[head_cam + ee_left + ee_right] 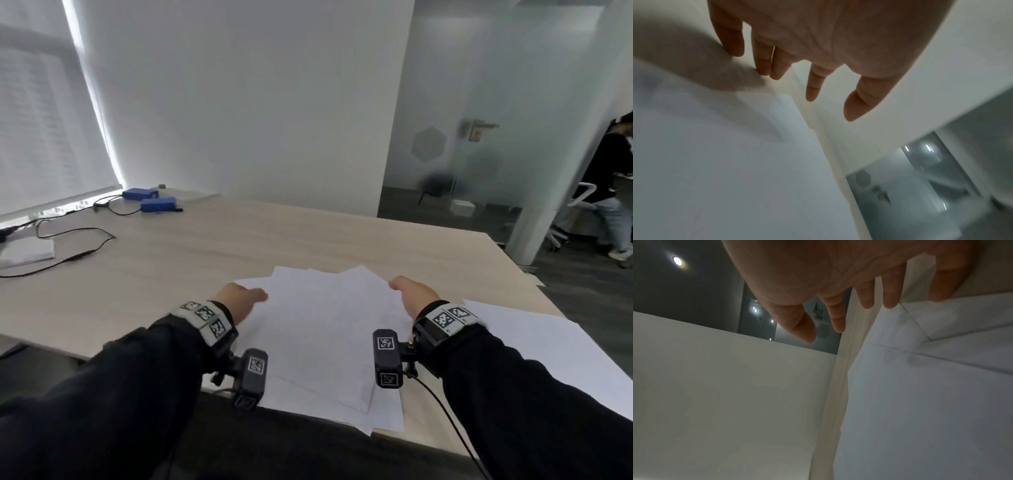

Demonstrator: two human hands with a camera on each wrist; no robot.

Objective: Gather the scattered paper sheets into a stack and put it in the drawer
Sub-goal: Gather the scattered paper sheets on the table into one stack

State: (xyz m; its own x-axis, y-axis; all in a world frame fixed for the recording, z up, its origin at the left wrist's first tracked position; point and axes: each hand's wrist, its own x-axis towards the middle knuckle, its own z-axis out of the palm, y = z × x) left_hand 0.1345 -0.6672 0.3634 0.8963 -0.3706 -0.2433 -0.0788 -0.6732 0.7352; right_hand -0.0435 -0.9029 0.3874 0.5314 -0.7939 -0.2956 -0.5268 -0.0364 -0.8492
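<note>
Several white paper sheets (325,329) lie fanned in a loose, uneven pile on the light wooden table (191,260), reaching over its near edge. My left hand (241,299) stands edge-on at the pile's left side, fingers straight and spread (774,68), their tips at the paper (715,162). My right hand (412,294) stands the same way at the pile's right side, fingers straight (865,301) beside the sheets (931,386). One more sheet (534,346) lies apart under my right forearm. No drawer is in view.
Two blue boxes (149,199) with black cables (68,240) sit at the table's far left, beside a white pad (27,251). A frosted glass door (479,137) stands beyond the table; a person (613,192) moves at far right.
</note>
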